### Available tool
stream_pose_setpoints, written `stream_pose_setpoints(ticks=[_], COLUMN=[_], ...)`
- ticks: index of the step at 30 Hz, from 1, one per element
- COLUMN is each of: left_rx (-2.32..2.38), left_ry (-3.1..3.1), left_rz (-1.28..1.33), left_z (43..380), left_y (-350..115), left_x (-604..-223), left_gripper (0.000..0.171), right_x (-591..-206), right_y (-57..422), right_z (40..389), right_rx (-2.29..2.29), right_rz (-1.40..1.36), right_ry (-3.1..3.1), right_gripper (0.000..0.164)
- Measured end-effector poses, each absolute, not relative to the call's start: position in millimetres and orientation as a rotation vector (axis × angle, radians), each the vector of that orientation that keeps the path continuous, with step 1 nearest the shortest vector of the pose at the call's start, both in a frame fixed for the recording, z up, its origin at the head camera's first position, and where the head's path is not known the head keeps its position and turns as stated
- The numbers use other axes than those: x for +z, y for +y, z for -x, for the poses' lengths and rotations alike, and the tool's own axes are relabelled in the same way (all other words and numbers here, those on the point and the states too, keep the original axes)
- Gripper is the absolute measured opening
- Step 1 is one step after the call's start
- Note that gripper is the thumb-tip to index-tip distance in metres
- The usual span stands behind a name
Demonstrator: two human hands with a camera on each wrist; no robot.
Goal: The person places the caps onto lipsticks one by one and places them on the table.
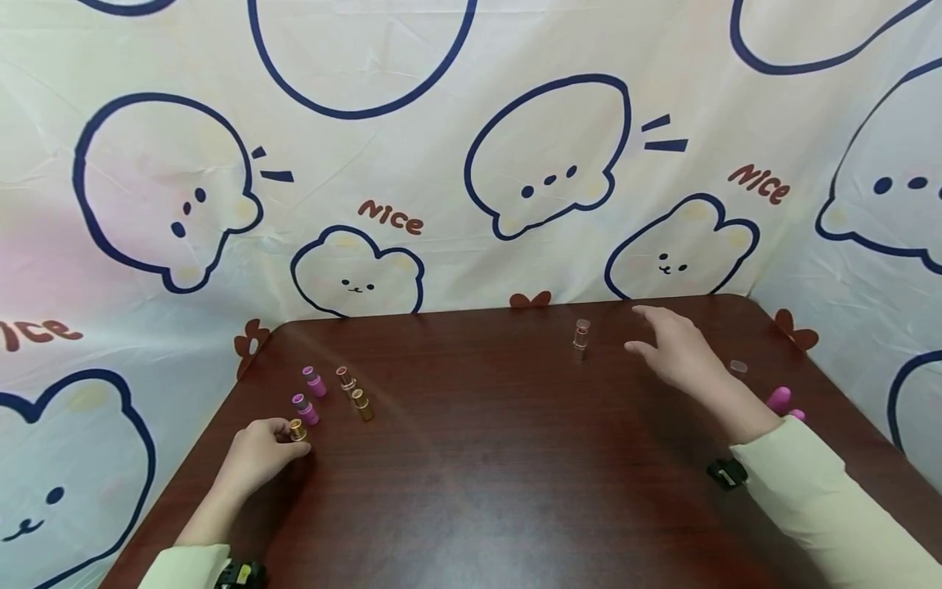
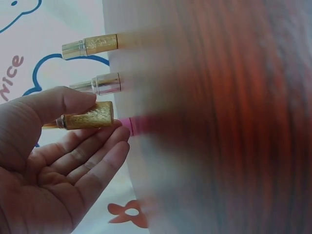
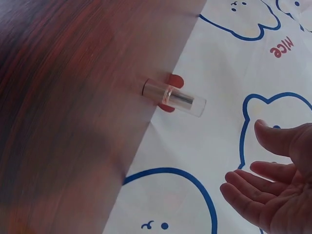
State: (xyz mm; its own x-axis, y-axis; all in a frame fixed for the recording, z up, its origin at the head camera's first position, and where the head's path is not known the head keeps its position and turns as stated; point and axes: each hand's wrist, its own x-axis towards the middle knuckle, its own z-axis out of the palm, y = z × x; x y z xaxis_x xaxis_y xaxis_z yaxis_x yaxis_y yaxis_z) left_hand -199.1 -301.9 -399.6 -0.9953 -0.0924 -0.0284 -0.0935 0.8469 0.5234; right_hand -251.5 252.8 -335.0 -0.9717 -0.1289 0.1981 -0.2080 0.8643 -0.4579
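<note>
My left hand (image 1: 253,458) pinches a gold lipstick tube (image 1: 298,430) between thumb and fingers at the table's left side. In the left wrist view this tube (image 2: 90,116) stands upright against the table, with the thumb across it. Just beyond are two magenta lipstick tubes (image 1: 313,382), a silver-pink lipstick tube (image 1: 345,379) and another gold lipstick tube (image 1: 361,405). Held above the table at the far right, my right hand (image 1: 680,352) has loosely extended fingers and touches nothing. Nearest to it stands a clear-capped lipstick (image 1: 581,334), also upright in the right wrist view (image 3: 175,97).
A small clear piece, perhaps a cap (image 1: 738,366), lies right of my right forearm. Pink rounded pieces (image 1: 778,399) are partly hidden behind that sleeve. The brown wooden table (image 1: 471,458) meets a cartoon-printed cloth (image 1: 441,164) at its back and sides.
</note>
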Motion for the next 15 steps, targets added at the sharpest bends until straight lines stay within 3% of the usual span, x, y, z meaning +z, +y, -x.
stream_pose_setpoints(ticks=[15], left_rx=[0.917], left_ry=[3.045], left_rz=[0.064], left_z=[200.2], left_y=[-287.7], left_x=[-396.8], left_gripper=[0.02], right_x=[-325.6], right_y=[276.9], right_z=[228.6], right_rx=[0.681], right_rz=[-0.232], right_ry=[-2.897], right_gripper=[0.058])
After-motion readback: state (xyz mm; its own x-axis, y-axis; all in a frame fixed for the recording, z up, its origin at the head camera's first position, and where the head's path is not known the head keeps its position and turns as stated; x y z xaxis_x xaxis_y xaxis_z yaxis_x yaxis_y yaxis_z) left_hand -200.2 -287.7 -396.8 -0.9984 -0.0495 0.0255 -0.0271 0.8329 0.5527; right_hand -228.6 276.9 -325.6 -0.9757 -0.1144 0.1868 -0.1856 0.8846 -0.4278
